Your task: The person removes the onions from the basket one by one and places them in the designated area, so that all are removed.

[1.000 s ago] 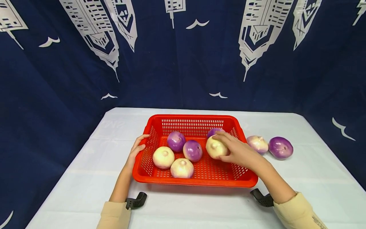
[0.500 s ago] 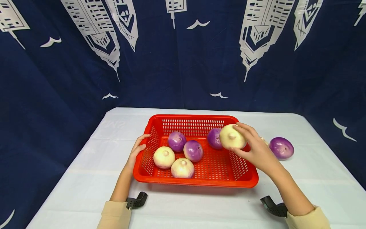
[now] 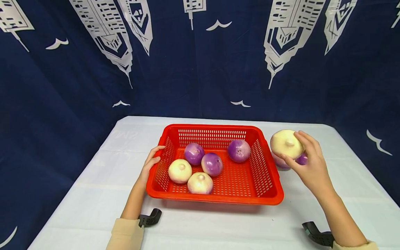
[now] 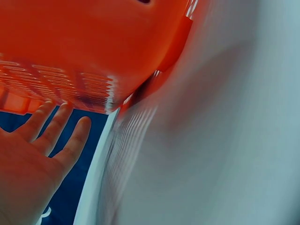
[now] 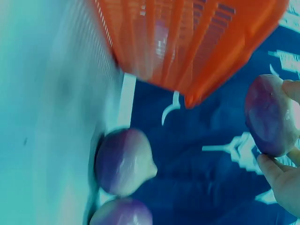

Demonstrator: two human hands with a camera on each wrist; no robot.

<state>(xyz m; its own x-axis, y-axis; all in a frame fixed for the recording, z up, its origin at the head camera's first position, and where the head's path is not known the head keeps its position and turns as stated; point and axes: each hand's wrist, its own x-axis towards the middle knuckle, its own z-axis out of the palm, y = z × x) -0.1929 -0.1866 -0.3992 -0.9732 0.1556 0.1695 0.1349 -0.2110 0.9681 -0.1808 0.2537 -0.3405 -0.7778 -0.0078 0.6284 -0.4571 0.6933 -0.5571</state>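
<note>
Navy cloth (image 3: 200, 69), printed with white buildings and bird shapes, is hung behind a white-covered table (image 3: 84, 201). On the table a red slotted basket (image 3: 215, 199) is set, its left rim touched by the left hand (image 3: 149, 165), whose fingers are straight and spread, with the tips over the edge. Right of the basket, a pale onion (image 3: 285, 143) is pinched between thumb and fingers by the right hand (image 3: 314, 168) and held clear of the table; purple is shown on its underside. Below it, two onions (image 5: 123, 161) are laid side by side on the table. Inside the basket, three purple onions (image 3: 239, 151) and two cream onions (image 3: 180, 171) are contained, the cream pair at the near left.
</note>
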